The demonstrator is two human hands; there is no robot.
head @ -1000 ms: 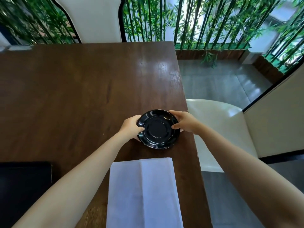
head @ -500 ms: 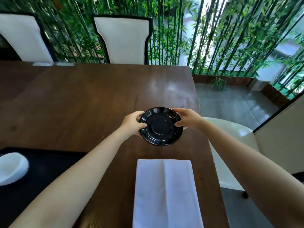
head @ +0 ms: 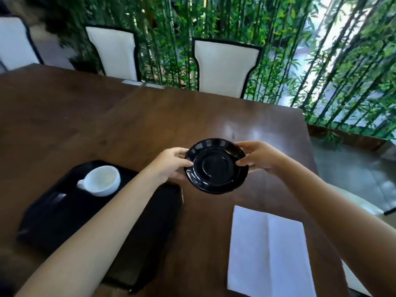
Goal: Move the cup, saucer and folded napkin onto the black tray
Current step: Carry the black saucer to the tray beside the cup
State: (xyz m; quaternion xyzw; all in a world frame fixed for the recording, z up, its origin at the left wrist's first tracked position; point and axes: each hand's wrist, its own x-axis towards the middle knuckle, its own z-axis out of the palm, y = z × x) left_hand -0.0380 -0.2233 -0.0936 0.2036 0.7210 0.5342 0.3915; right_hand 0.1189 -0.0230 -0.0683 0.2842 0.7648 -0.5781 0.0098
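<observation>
A glossy black saucer (head: 216, 166) hangs in the air above the brown table, tilted slightly toward me. My left hand (head: 171, 162) grips its left rim and my right hand (head: 258, 157) grips its right rim. The black tray (head: 53, 217) lies at the lower left, partly hidden under my left forearm. A white cup (head: 101, 180) stands on the tray's far part, handle pointing left. The folded white napkin (head: 267, 254) lies flat on the table at the lower right, near the table's front edge.
The dark wooden table (head: 150, 125) stretches away in front. Two white chairs with black trim (head: 222, 67) stand at its far side, before a bamboo screen. A white seat (head: 351, 200) sits beyond the table's right edge.
The saucer has been lifted off the table and carried left in both hands. My view has swung left, so the tray and the cup on it now show fully.
</observation>
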